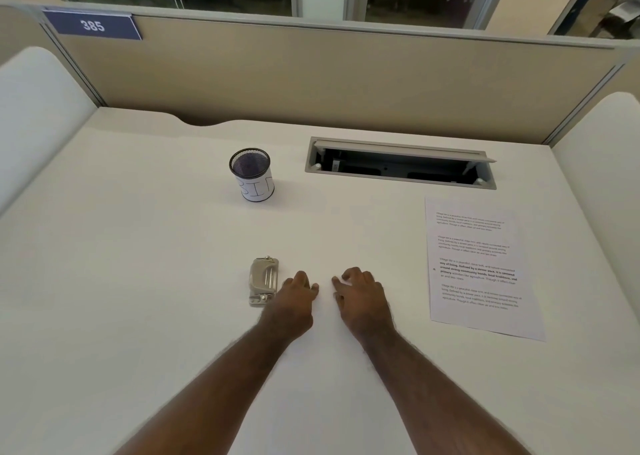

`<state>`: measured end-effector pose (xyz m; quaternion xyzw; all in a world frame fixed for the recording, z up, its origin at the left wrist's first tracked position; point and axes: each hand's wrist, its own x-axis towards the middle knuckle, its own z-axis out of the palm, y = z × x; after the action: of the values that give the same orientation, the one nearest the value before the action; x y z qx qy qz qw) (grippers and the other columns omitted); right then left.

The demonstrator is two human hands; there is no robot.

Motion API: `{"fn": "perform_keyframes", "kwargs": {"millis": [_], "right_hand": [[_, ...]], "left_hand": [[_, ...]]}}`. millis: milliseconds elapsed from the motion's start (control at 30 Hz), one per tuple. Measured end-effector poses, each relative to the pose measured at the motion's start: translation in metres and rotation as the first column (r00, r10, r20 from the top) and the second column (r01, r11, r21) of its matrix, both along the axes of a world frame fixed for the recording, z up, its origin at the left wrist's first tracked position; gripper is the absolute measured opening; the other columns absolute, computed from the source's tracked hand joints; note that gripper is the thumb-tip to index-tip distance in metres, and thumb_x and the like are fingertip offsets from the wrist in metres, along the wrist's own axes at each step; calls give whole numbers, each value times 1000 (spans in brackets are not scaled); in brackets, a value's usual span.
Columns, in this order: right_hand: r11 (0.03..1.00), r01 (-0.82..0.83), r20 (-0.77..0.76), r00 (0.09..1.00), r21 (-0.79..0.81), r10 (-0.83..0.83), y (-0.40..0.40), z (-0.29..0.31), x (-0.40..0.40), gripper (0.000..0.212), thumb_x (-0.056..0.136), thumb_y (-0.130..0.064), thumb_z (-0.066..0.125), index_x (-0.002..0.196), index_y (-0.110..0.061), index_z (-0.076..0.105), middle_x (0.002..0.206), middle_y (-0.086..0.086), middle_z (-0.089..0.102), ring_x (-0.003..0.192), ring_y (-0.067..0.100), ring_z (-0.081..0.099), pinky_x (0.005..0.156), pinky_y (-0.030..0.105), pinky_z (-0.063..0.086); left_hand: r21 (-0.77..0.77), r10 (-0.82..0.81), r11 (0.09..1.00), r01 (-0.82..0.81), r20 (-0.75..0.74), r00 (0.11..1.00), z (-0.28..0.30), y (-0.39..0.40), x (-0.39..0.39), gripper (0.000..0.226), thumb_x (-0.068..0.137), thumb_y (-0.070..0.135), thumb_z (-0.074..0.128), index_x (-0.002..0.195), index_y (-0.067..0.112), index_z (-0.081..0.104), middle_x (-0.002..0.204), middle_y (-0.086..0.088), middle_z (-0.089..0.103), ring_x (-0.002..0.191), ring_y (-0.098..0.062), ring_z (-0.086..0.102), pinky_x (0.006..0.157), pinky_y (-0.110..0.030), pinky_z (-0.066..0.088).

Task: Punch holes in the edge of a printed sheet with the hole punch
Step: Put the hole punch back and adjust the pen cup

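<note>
Fingers (313, 286) of the left hand (294, 304) lie loosely spread on the white surface (138, 281), empty, with the small silver metal hole punch (263, 281) just to their left. The right hand (363, 299) likewise rests open, holding nothing. Well to its right lies the white printed sheet (481, 267), unpunched as far as I can tell: the task looks barely begun.

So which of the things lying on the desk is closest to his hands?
The metal hole punch: it sits right beside the left hand. The printed sheet lies apart to the right, and the mesh cup stands farther back.
</note>
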<state>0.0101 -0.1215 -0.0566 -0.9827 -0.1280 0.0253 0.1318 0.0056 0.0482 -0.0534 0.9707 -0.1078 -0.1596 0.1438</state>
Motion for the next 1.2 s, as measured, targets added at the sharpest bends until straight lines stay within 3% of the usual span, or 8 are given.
{"fn": "perform_keyframes", "kwargs": {"millis": [133, 367, 600, 867, 1100, 1200], "right_hand": [[1000, -26, -73, 997, 2, 26, 3, 2, 13, 31, 95, -29, 53, 124, -24, 63, 121, -2, 57, 107, 23, 54, 85, 36, 48], [998, -67, -135, 989, -10, 65, 2, 4, 22, 29, 97, -29, 49, 118, -23, 68, 116, -3, 59, 105, 21, 53, 82, 35, 49], [995, -91, -159, 984, -42, 83, 7, 9, 24, 27, 98, -26, 46, 105, -19, 72, 106, -3, 63, 103, 20, 54, 77, 36, 51], [985, -104, -166, 983, -134, 81, 18, 15, 25, 22, 92, -8, 47, 95, -14, 68, 100, 3, 63, 100, 24, 56, 70, 35, 50], [980, -97, -153, 986, -172, 71, 23, 13, 20, 23, 89, 1, 47, 98, -11, 63, 105, 6, 61, 101, 25, 56, 72, 35, 51], [974, -102, -148, 986, -201, 72, 26, 14, 19, 24, 88, 3, 46, 99, -10, 62, 105, 8, 61, 102, 25, 57, 70, 35, 50]], "left_hand": [[-52, 21, 998, -22, -15, 1000, -6, 4, -6, 44, 94, 23, 55, 138, 16, 52, 125, -6, 51, 110, -25, 52, 97, -33, 45], [-85, 33, 996, -31, 30, 999, -4, 0, -2, 30, 92, 27, 60, 117, 15, 69, 111, -6, 58, 103, -26, 58, 88, -32, 47], [-27, -6, 1000, 9, 95, 995, -3, -5, -2, 25, 96, 18, 51, 105, 15, 74, 101, -5, 62, 98, -24, 58, 68, -26, 37], [162, -121, 982, 98, 138, 983, 11, -15, -3, 20, 91, 1, 42, 94, 5, 61, 98, -9, 60, 92, -27, 58, 60, -35, 35], [122, -158, 983, 138, 176, 972, 8, -14, -7, 21, 94, 4, 38, 100, 5, 58, 101, -12, 58, 92, -29, 56, 63, -34, 32], [108, -193, 979, 174, 193, 962, 9, -14, -8, 13, 90, 2, 48, 95, 4, 61, 93, -13, 60, 83, -28, 59, 59, -33, 32]]}}
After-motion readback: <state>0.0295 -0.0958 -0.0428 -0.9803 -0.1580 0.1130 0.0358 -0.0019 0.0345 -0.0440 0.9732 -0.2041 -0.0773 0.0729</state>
